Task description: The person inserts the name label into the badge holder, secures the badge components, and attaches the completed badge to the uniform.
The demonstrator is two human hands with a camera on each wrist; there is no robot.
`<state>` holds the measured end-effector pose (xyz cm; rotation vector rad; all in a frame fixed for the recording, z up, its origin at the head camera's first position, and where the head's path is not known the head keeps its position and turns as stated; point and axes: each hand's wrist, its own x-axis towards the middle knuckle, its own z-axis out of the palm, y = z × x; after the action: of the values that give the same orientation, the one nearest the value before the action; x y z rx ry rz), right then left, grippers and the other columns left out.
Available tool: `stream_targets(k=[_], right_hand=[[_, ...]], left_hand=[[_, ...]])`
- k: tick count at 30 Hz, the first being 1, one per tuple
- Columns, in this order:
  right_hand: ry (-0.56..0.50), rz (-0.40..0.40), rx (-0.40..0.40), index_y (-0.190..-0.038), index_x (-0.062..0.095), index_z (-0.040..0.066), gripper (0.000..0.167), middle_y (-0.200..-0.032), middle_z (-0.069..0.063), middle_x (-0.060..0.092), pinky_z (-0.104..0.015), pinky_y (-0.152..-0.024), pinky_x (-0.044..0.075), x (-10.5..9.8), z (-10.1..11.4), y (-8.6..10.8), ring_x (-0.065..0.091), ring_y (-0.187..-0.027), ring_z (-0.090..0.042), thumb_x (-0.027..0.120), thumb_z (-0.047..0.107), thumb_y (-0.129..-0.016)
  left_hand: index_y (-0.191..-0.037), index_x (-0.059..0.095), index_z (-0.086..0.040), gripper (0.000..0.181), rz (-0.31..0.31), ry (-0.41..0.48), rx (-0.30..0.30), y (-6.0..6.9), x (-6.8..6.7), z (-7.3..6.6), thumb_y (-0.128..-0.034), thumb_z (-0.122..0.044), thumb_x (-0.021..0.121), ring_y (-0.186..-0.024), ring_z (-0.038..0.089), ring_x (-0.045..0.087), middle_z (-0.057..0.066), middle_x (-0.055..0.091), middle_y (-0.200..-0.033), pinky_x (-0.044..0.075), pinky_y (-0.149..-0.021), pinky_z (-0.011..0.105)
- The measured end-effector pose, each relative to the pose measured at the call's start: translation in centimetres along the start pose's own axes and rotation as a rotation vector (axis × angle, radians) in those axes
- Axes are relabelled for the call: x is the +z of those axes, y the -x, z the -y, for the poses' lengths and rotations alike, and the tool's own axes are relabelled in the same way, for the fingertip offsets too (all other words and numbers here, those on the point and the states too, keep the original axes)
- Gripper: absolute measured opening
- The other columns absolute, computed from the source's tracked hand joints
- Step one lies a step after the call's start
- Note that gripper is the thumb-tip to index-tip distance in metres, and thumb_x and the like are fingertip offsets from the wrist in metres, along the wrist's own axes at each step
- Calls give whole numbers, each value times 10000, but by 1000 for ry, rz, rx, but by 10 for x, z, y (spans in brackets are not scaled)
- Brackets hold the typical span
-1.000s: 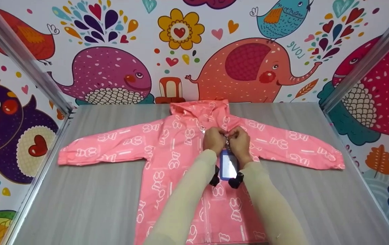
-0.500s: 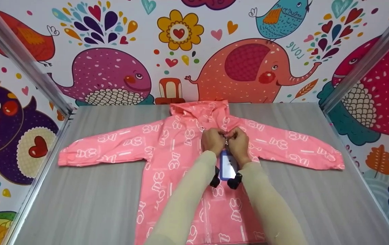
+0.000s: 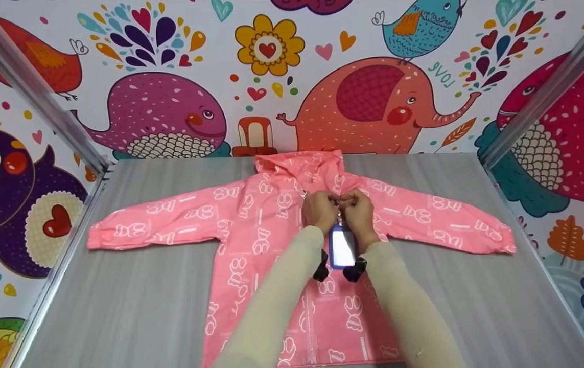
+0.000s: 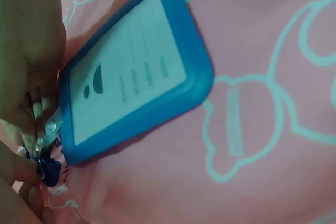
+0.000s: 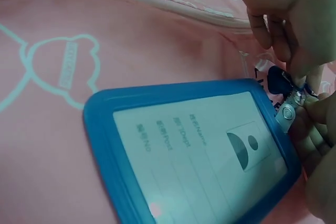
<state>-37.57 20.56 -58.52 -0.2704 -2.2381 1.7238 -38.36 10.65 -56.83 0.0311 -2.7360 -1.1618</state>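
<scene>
A pink hooded jacket (image 3: pixel 251 240) with white line drawings lies spread flat, front up. On its chest, right of the zipper, hangs an ID badge holder (image 3: pixel 343 248) with a blue frame and a white card. My left hand (image 3: pixel 320 209) and right hand (image 3: pixel 358 210) meet at its top, fingertips close together. Both pinch around the badge clip (image 5: pixel 298 98), a small metal part joined to a clear snap strap (image 5: pixel 286 115). A dark blue piece (image 4: pixel 50 170) sits beside the clip against the fabric. Fingers hide part of the clip and how it meets the jacket.
The grey table (image 3: pixel 133 296) bears the jacket, sleeves stretched to both sides. A zipper pull (image 3: pixel 303 194) lies just left of my left hand. Behind stands a printed wall (image 3: pixel 266 102), with metal posts (image 3: pixel 552 97) at the sides.
The badge holder has shifted slightly and turned so its card shows more fully. My hands stay nearly in place at the clip; the jacket lies as before.
</scene>
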Motion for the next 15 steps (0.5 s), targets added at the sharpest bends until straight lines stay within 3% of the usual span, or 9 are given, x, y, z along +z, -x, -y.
stream_targets(k=[3, 6, 10, 15], right_hand=[[19, 13, 4, -908, 634, -122, 188, -771, -229, 677, -146, -524, 433, 1, 0, 0, 535, -587, -27, 526, -201, -775], [35, 8, 28, -917, 650, -113, 169, -796, -231, 704, -144, -517, 444, 0, -1, -1, 552, -588, -24, 565, -182, -788], [10, 0, 124, -925, 671, -114, 160, -759, -175, 722, -160, -480, 447, -4, -3, -2, 556, -543, -32, 593, -155, -792], [23, -14, 208, -906, 694, -95, 180, -735, -127, 717, -173, -475, 449, -6, -1, -1, 547, -518, -35, 588, -144, -769]], left_hand=[[-912, 816, -197, 171, 21, -17, 27, 1, -3, 1, -799, -95, 737, -862, 235, 720, -25, 783, -869, 553, -780, 408], [-941, 812, -197, 202, 46, -43, 91, 2, -5, 4, -802, -84, 718, -888, 257, 716, -18, 786, -895, 551, -806, 433], [-983, 803, -180, 243, 94, -68, 163, 1, -8, 10, -782, -66, 728, -897, 285, 710, 10, 785, -924, 544, -817, 459], [-1014, 788, -136, 255, 141, -37, 161, 2, -7, 16, -783, -45, 729, -894, 276, 701, 41, 777, -931, 540, -827, 443]])
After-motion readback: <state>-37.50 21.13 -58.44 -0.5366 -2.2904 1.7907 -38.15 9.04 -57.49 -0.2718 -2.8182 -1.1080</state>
